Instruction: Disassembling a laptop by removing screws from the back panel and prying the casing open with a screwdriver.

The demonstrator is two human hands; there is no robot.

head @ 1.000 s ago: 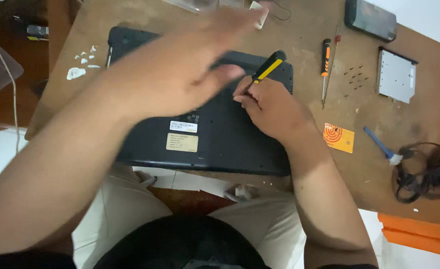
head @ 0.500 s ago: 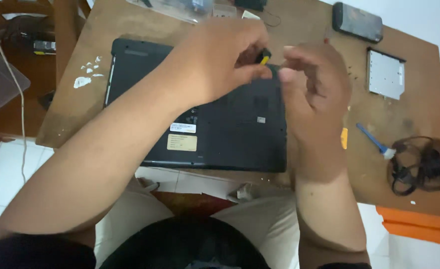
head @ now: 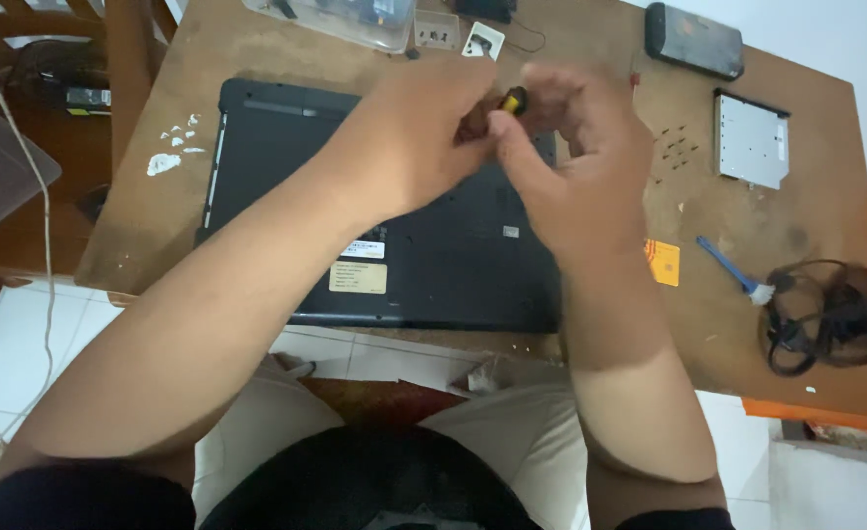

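Brown wood makes up the worktop [head: 129,226], and some small white bits [head: 170,155] lie on its left side. Next to them sits a black laptop [head: 286,167], turned upside down, with two labels [head: 360,265] on its bottom. The left hand [head: 423,137] is above the back edge of the laptop. Its fingers are curled shut around a screwdriver [head: 515,98] with a yellow and black handle. Only the end of the handle peeks out between the hands. The right hand [head: 580,167] is just beside the left one and touches it. Its fingers are bent in close to the same screwdriver, but I cannot tell if it really grips it. To the right of the hands, tiny dark screws [head: 674,147] lie in rows on the wood. Lower down is a small orange card [head: 661,262], then a blue brush [head: 733,270]. Further right rests a flat silver disc drive [head: 752,137], and a tangle of black cable [head: 826,314] lies near the right edge.
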